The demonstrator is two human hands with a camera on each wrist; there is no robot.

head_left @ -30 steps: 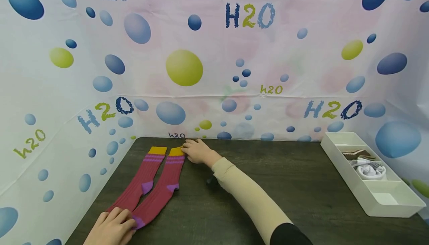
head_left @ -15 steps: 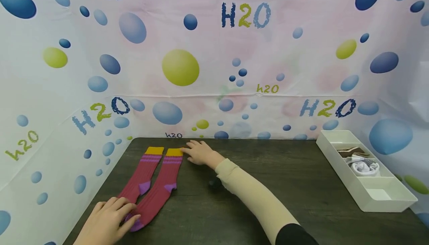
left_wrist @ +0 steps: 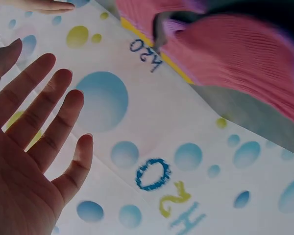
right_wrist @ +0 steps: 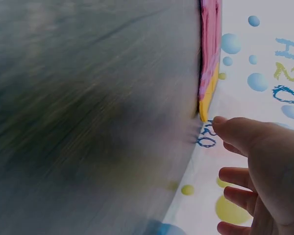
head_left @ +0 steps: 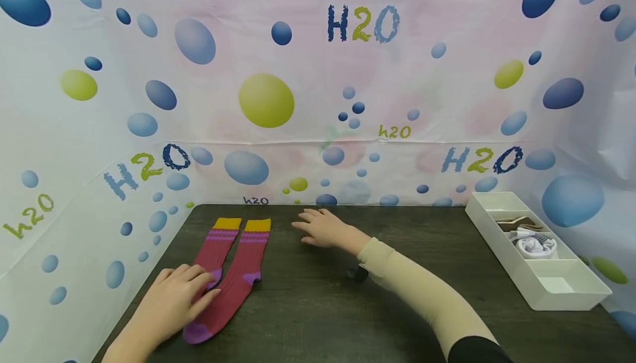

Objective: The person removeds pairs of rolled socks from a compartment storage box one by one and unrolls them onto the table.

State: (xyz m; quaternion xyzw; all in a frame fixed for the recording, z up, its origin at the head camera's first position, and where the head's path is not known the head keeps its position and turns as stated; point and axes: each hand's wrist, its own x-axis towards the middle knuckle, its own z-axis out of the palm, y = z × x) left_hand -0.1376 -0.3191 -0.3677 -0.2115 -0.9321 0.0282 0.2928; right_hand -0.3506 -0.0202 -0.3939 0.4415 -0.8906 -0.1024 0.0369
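Two dark red socks with yellow cuffs and purple heels and toes lie flat side by side on the dark table. Over the foot of the left sock (head_left: 217,247) hovers my left hand (head_left: 174,297), its fingers relaxed and holding nothing; it hides that sock's toe. The right sock (head_left: 243,275) shows in full, its purple toe towards me. To the right of the cuffs, apart from them, my right hand (head_left: 325,229) is stretched out over the table with loose fingers. Both wrist views show spread, bare fingers, with the socks beyond them.
A white divided box (head_left: 541,280) stands on the right of the table (head_left: 318,319). Its compartments hold a folded brown item (head_left: 519,223) and a rolled white item (head_left: 536,245). A printed sheet with bubbles hangs behind and at the left.
My right hand has left the right sock's cuff and moved right. My left hand has lifted from the sock toes and shifted slightly forward. The socks lie flat as before.
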